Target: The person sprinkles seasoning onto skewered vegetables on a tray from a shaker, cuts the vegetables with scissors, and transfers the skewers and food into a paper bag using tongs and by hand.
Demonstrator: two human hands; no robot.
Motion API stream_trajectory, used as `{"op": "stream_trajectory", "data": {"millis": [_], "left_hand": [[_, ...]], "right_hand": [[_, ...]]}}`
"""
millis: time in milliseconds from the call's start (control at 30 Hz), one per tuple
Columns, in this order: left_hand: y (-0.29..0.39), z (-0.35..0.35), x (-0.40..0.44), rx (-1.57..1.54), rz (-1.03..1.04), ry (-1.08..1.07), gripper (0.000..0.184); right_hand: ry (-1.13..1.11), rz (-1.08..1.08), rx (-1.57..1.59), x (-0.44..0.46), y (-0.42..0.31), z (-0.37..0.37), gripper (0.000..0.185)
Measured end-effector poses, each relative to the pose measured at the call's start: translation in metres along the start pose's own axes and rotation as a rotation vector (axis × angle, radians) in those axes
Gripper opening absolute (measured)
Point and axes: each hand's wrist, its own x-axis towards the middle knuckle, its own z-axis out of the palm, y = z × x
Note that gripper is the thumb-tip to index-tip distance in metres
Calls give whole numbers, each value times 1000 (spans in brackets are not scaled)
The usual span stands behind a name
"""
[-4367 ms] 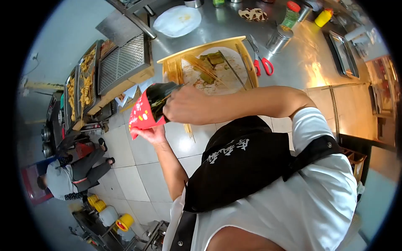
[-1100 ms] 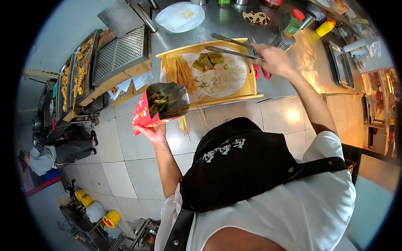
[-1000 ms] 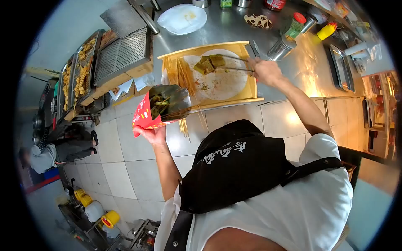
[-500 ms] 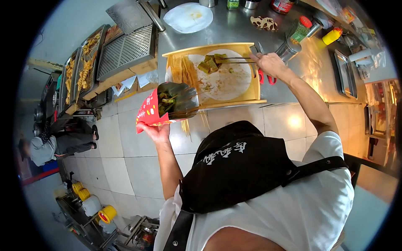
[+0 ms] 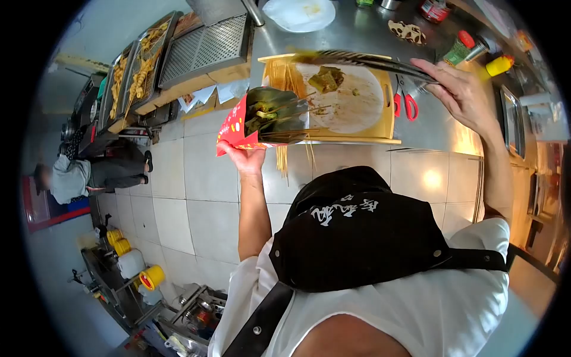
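My left hand is closed around the bottom of a red paper bag. Green and dark food fills the bag's dark open mouth, with thin sticks poking out to the right. My right hand grips a pair of metal tongs, held above a yellow tray. The tongs' greenish far tips are smeared, so whether they pinch food I cannot tell. On the tray's stained white paper lies a piece of greenish-brown food. Bamboo sticks are heaped at the tray's left end.
Red-handled scissors lie right of the tray. Behind are a white sheet, a shaker with red lid and a yellow bottle. Racks of fried skewers stand left. Another person is at far left.
My right hand has lifted the tongs up off the food and drawn them to the right. Less food lies on the tray paper. The view has shifted; my left hand still holds the bag.
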Motion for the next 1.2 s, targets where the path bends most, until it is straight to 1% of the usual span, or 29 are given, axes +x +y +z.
{"op": "stream_trajectory", "data": {"millis": [33,100,133,200,267,367,400,433,500,567,600,633,667,700,733,767,800,900,933,1033,1133,1200], "left_hand": [[0,2,0,-8,-15,20,103],[0,2,3,-26,-38,59,103],[0,-1,5,-40,-53,39,104],[-2,-5,9,-65,-92,-8,104],[-4,-5,10,-86,-101,-54,105],[-6,6,2,-75,-85,-89,108],[-5,1,5,-96,-92,-111,108],[-2,-5,5,-121,-94,-128,108],[0,-15,1,-95,-42,-29,107],[4,-22,-2,-116,3,62,107],[6,-30,-3,-81,42,41,107],[9,-33,-5,-86,45,62,108],[11,-35,-7,-90,65,76,108],[13,-37,-9,-92,84,87,109],[16,-38,-11,-98,79,84,109],[18,-40,-12,-106,78,80,110],[19,-42,-13,-116,77,82,110],[20,-39,-16,-81,84,82,110],[20,-38,-17,-69,87,74,110],[18,-35,-15,-63,83,63,110],[15,-32,-16,-90,53,73,108],[14,-31,-17,-83,45,72,108]], "right_hand": [[28,-70,-53,3,-11,-10,45],[-27,-131,-118,7,-35,-20,45],[-55,-163,-150,14,-45,-20,45],[11,-405,-412,37,-69,-5,44],[126,-450,-418,53,-81,20,43],[125,-451,-461,69,-96,43,41],[70,-433,-376,70,-93,44,42],[45,-388,-323,67,-88,39,43],[-17,-316,-215,55,-69,22,45],[-138,-54,-81,49,-43,13,51],[-196,84,-14,47,-26,12,54],[-215,158,20,43,-3,28,53],[-229,234,54,39,28,61,52],[-386,385,96,33,60,100,48],[-457,489,285,23,73,129,44],[-551,737,558,17,66,138,39],[-554,764,659,6,80,171,33],[-597,849,665,8,56,178,29],[-570,844,627,8,51,180,30],[-605,696,412,13,30,163,35],[-613,627,293,15,17,166,38],[-632,687,315,22,5,163,40]]}}
